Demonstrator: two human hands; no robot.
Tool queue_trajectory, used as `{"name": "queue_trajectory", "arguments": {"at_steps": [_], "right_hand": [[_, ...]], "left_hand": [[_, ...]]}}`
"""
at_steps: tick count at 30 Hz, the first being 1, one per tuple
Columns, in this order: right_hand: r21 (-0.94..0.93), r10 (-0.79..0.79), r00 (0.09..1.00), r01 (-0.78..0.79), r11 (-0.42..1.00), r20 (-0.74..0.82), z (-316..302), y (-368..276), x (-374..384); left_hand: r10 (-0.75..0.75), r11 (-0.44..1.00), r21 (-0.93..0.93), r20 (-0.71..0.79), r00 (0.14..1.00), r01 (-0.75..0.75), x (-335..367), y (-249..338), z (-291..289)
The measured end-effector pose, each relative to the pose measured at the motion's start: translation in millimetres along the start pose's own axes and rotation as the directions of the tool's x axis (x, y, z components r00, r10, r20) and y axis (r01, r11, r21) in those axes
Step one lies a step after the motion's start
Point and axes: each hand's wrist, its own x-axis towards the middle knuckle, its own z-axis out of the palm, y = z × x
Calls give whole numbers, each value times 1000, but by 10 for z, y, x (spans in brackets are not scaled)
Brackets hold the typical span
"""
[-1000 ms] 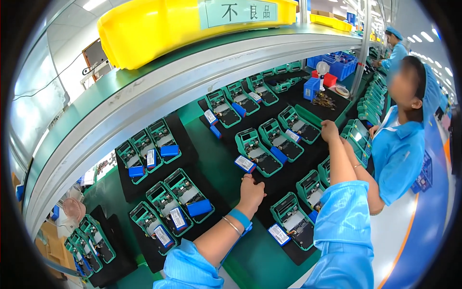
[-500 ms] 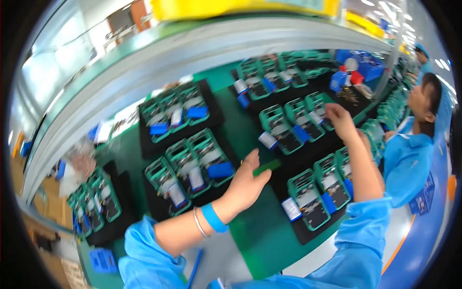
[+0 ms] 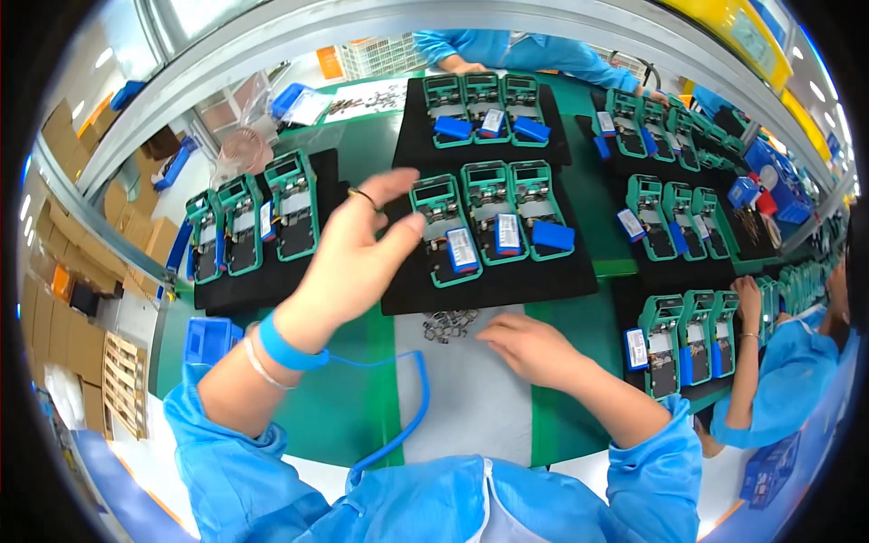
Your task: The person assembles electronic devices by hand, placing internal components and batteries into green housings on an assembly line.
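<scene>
The left hand [image 3: 348, 262] hangs raised above the surface [image 3: 362, 407], fingers loosely spread and grasping nothing, near a black tray [image 3: 507, 281] of green devices [image 3: 493, 222]. The right hand [image 3: 529, 348] rests lower on a grey mat [image 3: 471, 398], fingertips touching a small heap of metal clips [image 3: 448, 326] just near of that tray; whether it pinches one I cannot tell.

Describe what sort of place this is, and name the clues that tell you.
Probably an electronics assembly line: rows of open green device housings on black trays, a pile of small metal parts by the right hand, and a blue grounding wrist strap.
</scene>
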Motion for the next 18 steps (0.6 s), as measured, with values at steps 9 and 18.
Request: {"name": "queue_trajectory", "arguments": {"at_steps": [9, 18], "right_hand": [[-195, 131, 975, -166, 967, -178, 489, -108, 188], [-51, 564, 814, -575, 817, -142, 486, -375, 62]], "left_hand": [[146, 985, 100, -56, 988, -140, -359, 54, -584], [214, 853, 457, 135, 967, -253, 7, -1010, 881]]}}
